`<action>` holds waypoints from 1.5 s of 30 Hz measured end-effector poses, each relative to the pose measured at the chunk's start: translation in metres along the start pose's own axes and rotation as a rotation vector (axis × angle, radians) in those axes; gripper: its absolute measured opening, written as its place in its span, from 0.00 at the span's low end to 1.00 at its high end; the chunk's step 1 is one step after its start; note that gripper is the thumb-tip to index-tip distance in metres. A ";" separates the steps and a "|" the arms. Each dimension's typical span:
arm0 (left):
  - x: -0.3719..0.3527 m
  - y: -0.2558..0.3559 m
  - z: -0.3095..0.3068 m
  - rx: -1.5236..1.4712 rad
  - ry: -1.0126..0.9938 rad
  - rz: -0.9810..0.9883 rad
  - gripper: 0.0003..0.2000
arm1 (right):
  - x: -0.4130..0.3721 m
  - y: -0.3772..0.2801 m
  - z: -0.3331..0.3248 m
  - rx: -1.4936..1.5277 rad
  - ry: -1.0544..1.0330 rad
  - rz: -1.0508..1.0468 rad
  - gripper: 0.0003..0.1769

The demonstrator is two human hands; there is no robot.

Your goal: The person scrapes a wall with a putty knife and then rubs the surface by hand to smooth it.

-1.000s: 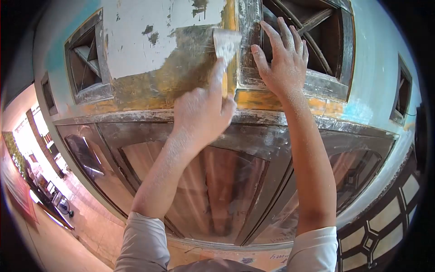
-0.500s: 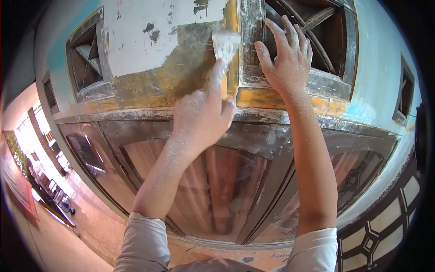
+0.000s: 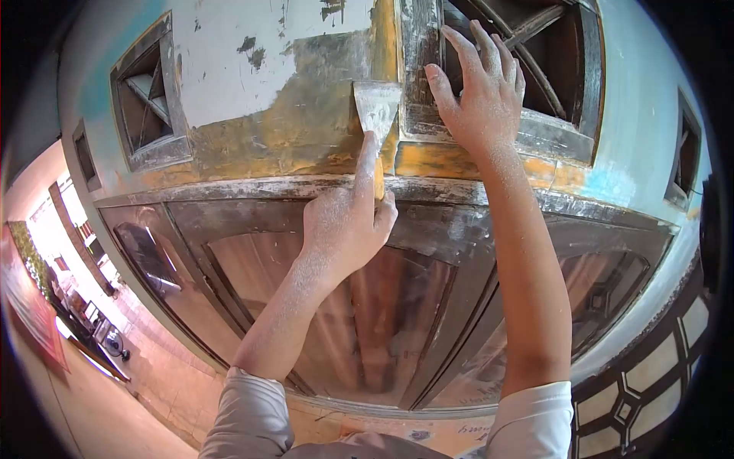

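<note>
My left hand (image 3: pixel 344 226) is closed round the yellow handle of a paint scraper (image 3: pixel 378 107), its index finger stretched along the back of the blade. The wide, dusty blade lies against the wooden panel (image 3: pixel 321 99), where white paint gives way to bare brown and orange patches, just left of an upright post. My right hand (image 3: pixel 485 107) is open with fingers spread, at the dark frame of a vent opening (image 3: pixel 585 92) with crossed bars. Whether its palm presses on the wood is hidden. Pale dust covers both hands and forearms.
Below runs a worn ledge (image 3: pixel 252 187) above glass-paned doors (image 3: pixel 397 321). A smaller crossed vent (image 3: pixel 149 99) sits at the left. A fan (image 3: pixel 113 344) stands on the tiled floor at far left, and a dark patterned grille (image 3: pixel 634 390) is at lower right.
My left hand has drawn the scraper down the panel and slightly left. My right hand has stayed nearly in place at the vent frame.
</note>
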State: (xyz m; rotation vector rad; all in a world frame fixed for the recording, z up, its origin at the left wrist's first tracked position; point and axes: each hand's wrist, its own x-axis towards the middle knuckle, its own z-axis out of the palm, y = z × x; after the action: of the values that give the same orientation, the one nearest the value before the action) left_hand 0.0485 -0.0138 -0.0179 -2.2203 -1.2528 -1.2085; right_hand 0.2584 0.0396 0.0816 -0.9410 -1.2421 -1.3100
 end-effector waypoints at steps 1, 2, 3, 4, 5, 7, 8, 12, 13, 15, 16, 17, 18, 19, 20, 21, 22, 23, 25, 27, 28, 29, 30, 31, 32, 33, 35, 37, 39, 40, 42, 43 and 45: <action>0.004 0.000 0.000 0.023 -0.014 0.000 0.42 | 0.000 0.001 0.001 0.000 -0.002 -0.003 0.30; 0.008 0.000 -0.001 0.045 -0.030 -0.004 0.42 | 0.000 0.002 0.002 -0.001 0.006 -0.011 0.30; 0.016 0.002 -0.010 0.025 0.004 0.008 0.40 | -0.001 0.003 0.002 -0.002 0.016 -0.019 0.30; 0.022 0.004 -0.019 0.022 0.004 0.006 0.40 | -0.001 0.003 0.002 -0.003 0.013 -0.022 0.30; 0.027 0.005 -0.029 -0.008 0.003 0.005 0.39 | -0.001 0.003 0.002 0.001 0.020 -0.022 0.30; 0.026 0.008 -0.039 -0.070 -0.029 -0.028 0.40 | 0.000 0.003 0.002 0.007 0.030 -0.024 0.30; 0.018 0.005 -0.029 -0.069 -0.026 -0.034 0.40 | 0.000 0.002 0.002 -0.011 0.018 -0.008 0.30; -0.018 -0.012 0.004 -0.019 -0.107 -0.081 0.43 | -0.001 0.003 0.005 0.020 -0.019 0.002 0.30; -0.021 -0.019 0.007 -0.007 -0.121 -0.082 0.43 | -0.001 0.004 0.005 0.012 -0.019 -0.014 0.30; -0.024 -0.028 0.008 0.031 -0.104 -0.083 0.42 | -0.001 0.004 0.005 0.012 -0.020 -0.016 0.30; -0.025 -0.029 0.005 0.030 -0.103 -0.097 0.42 | -0.001 0.004 0.005 0.005 -0.019 -0.005 0.30; -0.026 -0.030 0.001 0.003 -0.092 -0.067 0.42 | -0.001 0.005 0.004 0.023 -0.015 -0.021 0.29; -0.027 -0.030 -0.006 -0.022 -0.080 -0.033 0.41 | -0.003 0.002 0.002 0.034 -0.034 -0.008 0.30; -0.027 -0.030 -0.013 -0.052 -0.105 -0.042 0.40 | -0.004 0.000 0.000 0.126 -0.082 0.013 0.31; -0.028 -0.032 -0.017 -0.051 -0.106 -0.047 0.40 | -0.005 -0.002 -0.002 0.218 -0.130 0.033 0.32; -0.028 -0.034 -0.020 -0.050 -0.099 -0.019 0.40 | -0.008 -0.004 -0.005 0.220 -0.133 0.032 0.32; -0.028 -0.035 -0.023 -0.050 -0.093 0.011 0.40 | -0.013 -0.006 -0.007 0.228 -0.139 0.009 0.32; -0.027 -0.035 -0.027 -0.067 -0.112 0.006 0.40 | -0.018 -0.008 -0.010 0.232 -0.143 -0.015 0.33; -0.027 -0.041 -0.021 -0.100 -0.090 0.040 0.40 | -0.040 -0.030 -0.026 0.304 -0.150 -0.010 0.32; -0.025 -0.041 -0.021 -0.133 -0.064 0.075 0.41 | -0.070 -0.060 -0.051 0.398 -0.198 0.019 0.32; -0.025 -0.039 -0.025 -0.166 -0.110 0.066 0.43 | -0.085 -0.077 -0.065 0.416 -0.234 0.042 0.32; -0.024 -0.038 -0.028 -0.196 -0.156 0.055 0.45 | -0.098 -0.090 -0.078 0.579 -0.386 0.184 0.33; -0.022 -0.039 -0.028 -0.192 -0.151 0.059 0.45 | -0.108 -0.102 -0.087 0.743 -0.538 0.329 0.33; -0.021 -0.040 -0.028 -0.191 -0.212 0.069 0.46 | -0.116 -0.112 -0.090 0.866 -0.627 0.456 0.33; -0.019 -0.042 -0.028 -0.192 -0.275 0.079 0.48 | -0.121 -0.120 -0.090 0.988 -0.715 0.586 0.32; -0.016 -0.047 -0.024 -0.220 -0.271 0.151 0.50 | -0.115 -0.128 -0.093 1.116 -0.745 0.670 0.33; -0.012 -0.057 -0.021 -0.236 -0.287 0.221 0.51 | -0.120 -0.131 -0.081 1.131 -0.673 0.642 0.34; -0.006 -0.062 -0.031 -0.219 -0.365 0.301 0.53 | -0.122 -0.133 -0.076 1.150 -0.666 0.672 0.37; 0.003 -0.064 -0.048 -0.176 -0.457 0.322 0.52 | -0.118 -0.142 -0.077 1.196 -0.656 0.720 0.36; 0.007 -0.065 -0.056 -0.124 -0.544 0.341 0.52 | -0.115 -0.146 -0.079 1.249 -0.642 0.764 0.36; 0.015 -0.069 -0.072 -0.145 -0.584 0.351 0.48 | -0.117 -0.153 -0.080 1.254 -0.662 0.805 0.36; 0.018 -0.074 -0.076 -0.162 -0.625 0.360 0.44 | -0.121 -0.154 -0.078 1.288 -0.641 0.895 0.37; 0.030 -0.100 -0.079 -0.195 -0.397 0.416 0.38 | -0.114 -0.161 -0.082 1.254 -0.541 1.013 0.35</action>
State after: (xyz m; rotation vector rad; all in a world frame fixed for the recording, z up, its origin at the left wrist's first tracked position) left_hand -0.0662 0.0101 0.0405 -2.7813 -0.7480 -0.7812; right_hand 0.1257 -0.0369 -0.0671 -0.7435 -1.3340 0.5729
